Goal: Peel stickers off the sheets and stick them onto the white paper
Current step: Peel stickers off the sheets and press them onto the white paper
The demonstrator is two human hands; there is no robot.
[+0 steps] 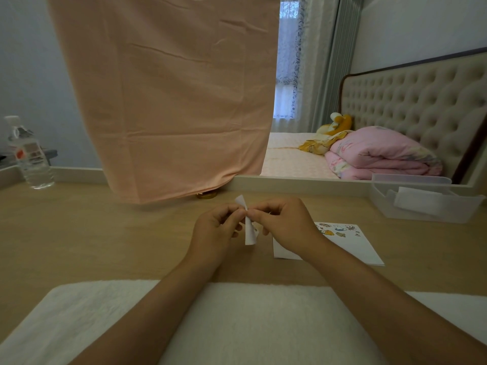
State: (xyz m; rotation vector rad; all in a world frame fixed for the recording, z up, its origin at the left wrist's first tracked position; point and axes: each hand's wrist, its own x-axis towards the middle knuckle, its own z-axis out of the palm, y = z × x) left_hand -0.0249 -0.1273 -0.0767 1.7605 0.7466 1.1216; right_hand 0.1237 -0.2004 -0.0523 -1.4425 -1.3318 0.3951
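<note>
**Both hands pinching one sticker strip, mid-air**

Left hand (216, 227) and right hand (287, 227) met fingertip to fingertip, both pinching a small white sticker strip (249, 233). The strip was held upright above the wooden table (105, 233) and twisted at the pinch point. Couldn't tell whether a sticker had lifted off it. The white paper (355, 246) lay flat on the table just right of the right hand, partly under the wrist, with several cartoon stickers (334, 229) along its far edge. A clear plastic bin (421, 206) sat far right, a water bottle (29, 154) far left, and a peach cloth (163, 101) hung behind.
</note>
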